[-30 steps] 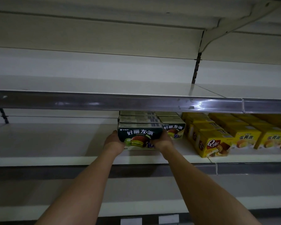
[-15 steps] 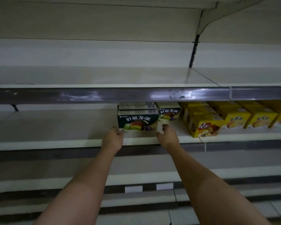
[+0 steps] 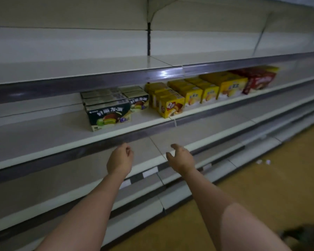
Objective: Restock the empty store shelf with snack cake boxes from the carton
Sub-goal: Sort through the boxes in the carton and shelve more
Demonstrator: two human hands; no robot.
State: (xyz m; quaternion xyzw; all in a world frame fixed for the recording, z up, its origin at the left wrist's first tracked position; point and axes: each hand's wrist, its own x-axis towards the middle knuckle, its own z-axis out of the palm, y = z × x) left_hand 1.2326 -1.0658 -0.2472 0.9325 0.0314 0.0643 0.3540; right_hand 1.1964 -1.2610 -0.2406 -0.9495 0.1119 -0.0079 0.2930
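A dark green snack cake box [image 3: 109,115] stands at the front of a row of like boxes on the middle shelf [image 3: 43,138]. A second row of the same green boxes [image 3: 139,103] sits just to its right. My left hand [image 3: 120,159] hangs below the shelf edge with fingers loosely curled, holding nothing. My right hand [image 3: 180,157] is beside it, fingers relaxed and spread, also holding nothing. Both hands are apart from the boxes. No carton is in view.
Yellow snack boxes [image 3: 172,107] and more yellow boxes [image 3: 225,87] fill the shelf to the right, then red boxes [image 3: 257,80]. The upper shelf [image 3: 80,69] and the lower shelves [image 3: 152,201] hold nothing. A tan floor [image 3: 261,187] lies at the right.
Both hands let go of the green box, left it on the shelf and drew back down below the shelf edge. The view has swung to the right and downward.
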